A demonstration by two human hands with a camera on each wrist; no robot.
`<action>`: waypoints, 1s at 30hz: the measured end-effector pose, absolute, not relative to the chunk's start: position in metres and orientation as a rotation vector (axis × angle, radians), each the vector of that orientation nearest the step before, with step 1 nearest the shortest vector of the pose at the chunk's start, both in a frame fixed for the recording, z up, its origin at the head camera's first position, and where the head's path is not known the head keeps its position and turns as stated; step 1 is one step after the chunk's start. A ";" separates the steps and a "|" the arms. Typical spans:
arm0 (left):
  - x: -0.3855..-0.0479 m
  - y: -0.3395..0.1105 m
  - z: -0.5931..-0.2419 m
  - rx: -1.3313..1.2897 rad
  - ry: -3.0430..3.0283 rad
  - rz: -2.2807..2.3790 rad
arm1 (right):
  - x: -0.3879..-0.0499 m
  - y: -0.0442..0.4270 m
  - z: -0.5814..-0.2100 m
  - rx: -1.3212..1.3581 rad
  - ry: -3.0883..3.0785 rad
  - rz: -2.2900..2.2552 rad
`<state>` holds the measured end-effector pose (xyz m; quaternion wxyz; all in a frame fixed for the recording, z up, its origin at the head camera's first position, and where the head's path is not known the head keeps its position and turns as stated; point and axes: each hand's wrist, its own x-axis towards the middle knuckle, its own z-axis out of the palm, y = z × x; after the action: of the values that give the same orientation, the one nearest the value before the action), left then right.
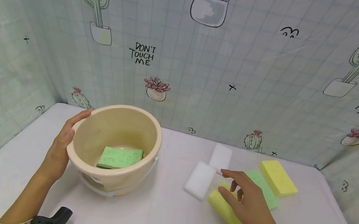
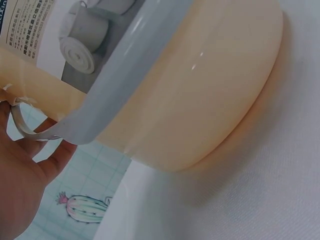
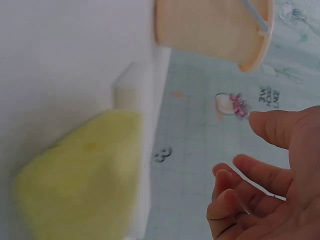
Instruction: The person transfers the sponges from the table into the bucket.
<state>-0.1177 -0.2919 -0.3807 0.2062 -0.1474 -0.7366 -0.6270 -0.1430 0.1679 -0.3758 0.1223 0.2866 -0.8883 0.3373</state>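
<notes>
A cream plastic bucket (image 1: 133,128) stands on the left of the table, with a green sponge (image 1: 120,157) inside. My left hand (image 1: 62,143) holds the bucket's left rim. In the left wrist view, its fingers reach round the edge near the handle mount. Over on the right, my right hand (image 1: 250,200) hovers above a yellow sponge (image 1: 225,208), its thumb and fingers apart and nothing between them. The right wrist view shows a gap between this hand (image 3: 270,185) and the yellow sponge (image 3: 85,175). Partly behind the hand lies another green sponge (image 1: 268,191).
Two white sponges (image 1: 200,179) lie between the bucket and my right hand. A second yellow sponge (image 1: 278,178) sits at the far right. A cactus-printed curtain (image 1: 209,65) closes off the back and sides of the white table (image 1: 160,220).
</notes>
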 end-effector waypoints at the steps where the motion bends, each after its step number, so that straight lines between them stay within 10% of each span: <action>1: -0.118 -0.291 -0.380 -0.407 -2.045 -1.754 | -0.140 0.174 -0.379 0.814 -2.591 0.992; 30: -0.118 -0.292 -0.378 -0.390 -2.047 -1.796 | -0.103 0.219 -0.421 0.335 -2.810 1.184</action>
<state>-0.1177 -0.2921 -0.3784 0.1942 -0.1391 -0.7299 -0.6405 -0.1035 0.2189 -0.4211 0.0370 0.1092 -0.9154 0.3857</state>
